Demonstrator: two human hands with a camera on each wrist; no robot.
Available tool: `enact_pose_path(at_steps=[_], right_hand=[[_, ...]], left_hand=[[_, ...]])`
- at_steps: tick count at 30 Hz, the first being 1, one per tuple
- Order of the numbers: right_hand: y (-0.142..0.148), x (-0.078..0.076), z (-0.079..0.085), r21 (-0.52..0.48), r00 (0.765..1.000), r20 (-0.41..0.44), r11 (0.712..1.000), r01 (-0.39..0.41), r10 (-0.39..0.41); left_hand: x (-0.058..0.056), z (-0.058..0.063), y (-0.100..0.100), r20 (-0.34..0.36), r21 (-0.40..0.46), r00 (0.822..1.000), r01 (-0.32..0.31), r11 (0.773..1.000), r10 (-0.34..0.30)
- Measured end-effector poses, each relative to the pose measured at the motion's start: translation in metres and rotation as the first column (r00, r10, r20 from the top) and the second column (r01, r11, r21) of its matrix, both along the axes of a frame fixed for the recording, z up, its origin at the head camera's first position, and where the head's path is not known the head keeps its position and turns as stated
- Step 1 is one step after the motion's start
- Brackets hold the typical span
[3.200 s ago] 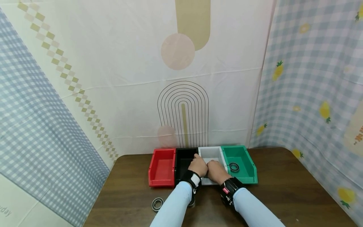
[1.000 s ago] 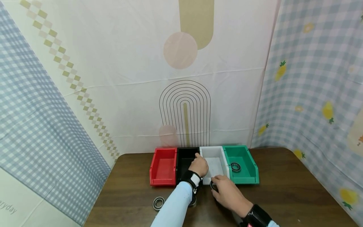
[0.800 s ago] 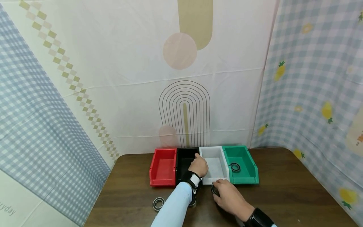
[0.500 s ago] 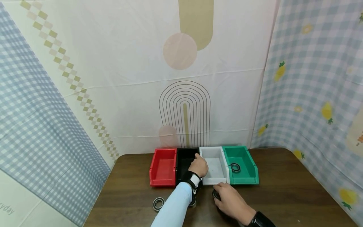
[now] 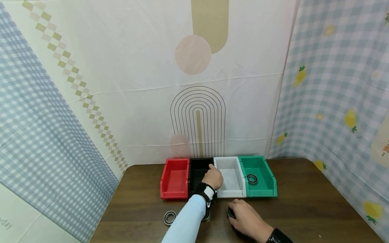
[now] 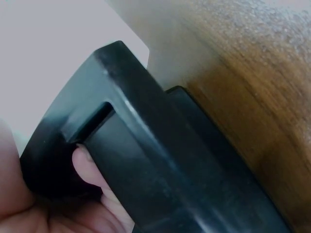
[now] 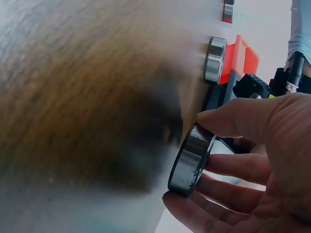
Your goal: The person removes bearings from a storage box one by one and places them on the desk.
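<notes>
My right hand pinches a ball bearing between thumb and fingertips, low over the table in front of the white bin. In the head view most of that bearing lies under the fingers. The left hand grips the black bin at its side wall, beside the white bin. Fingers bend against the dark plastic in the left wrist view. A second bearing lies flat in the green bin.
Left of the black bin stands a red bin, side by side in one row. Two more bearings rest on the wooden table: one bearing left of the left forearm, another bearing partly hidden by it. Cloth curtains hang behind.
The right hand has come out of the white bin and moved towards me, down to the table with a bearing. My left hand stays on the black bin.
</notes>
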State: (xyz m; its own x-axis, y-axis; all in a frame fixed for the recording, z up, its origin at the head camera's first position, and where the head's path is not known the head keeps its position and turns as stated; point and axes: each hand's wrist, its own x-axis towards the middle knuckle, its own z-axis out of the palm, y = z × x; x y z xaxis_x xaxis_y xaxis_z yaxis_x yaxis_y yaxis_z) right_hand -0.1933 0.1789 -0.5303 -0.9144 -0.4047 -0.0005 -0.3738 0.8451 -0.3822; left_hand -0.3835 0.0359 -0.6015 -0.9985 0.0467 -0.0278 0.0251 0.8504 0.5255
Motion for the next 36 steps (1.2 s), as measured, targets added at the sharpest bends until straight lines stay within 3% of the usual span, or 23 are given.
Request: enact_pose_path(at_steps=[15,30,36], right_hand=[[0.000,0.000,-0.004,0.073,1.000,-0.010,0.997,-0.002,0.003],[-0.005,-0.002,-0.006,0.091,1.000,0.022,0.996,0.000,-0.002],[-0.005,-0.002,-0.005,0.099,1.000,0.020,0.995,-0.003,0.001]], left_hand=[[0.001,-0.001,-0.001,-0.019,-0.016,1.000,0.011,1.000,-0.011],[0.009,0.006,-0.002,-0.038,-0.001,0.999,-0.025,1.000,0.025],[0.012,0.009,-0.001,-0.049,0.001,0.999,-0.006,1.000,0.006]])
